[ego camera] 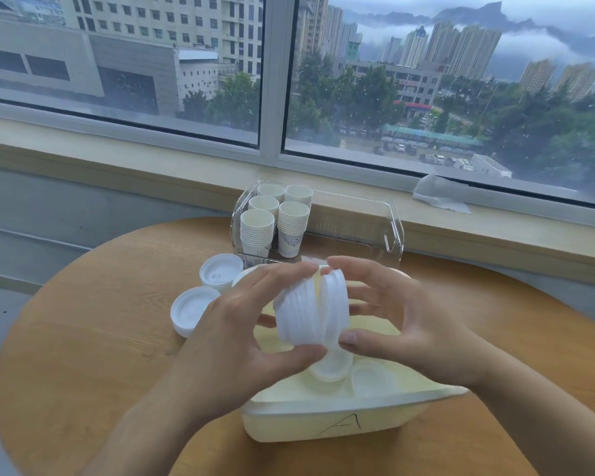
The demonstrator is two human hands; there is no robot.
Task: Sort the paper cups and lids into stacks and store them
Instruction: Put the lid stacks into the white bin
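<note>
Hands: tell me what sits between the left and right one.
In the head view, a stack of white lids is held on its side between the left hand and right hand, above the pale tub.

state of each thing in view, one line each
left hand: grips lid stack
right hand: grips smaller lid stack
lid stack: on edge, held above bin
smaller lid stack: on edge
bin: open, loose lids inside
clear box: open, holds stacked cups
table lids: upside down
</note>
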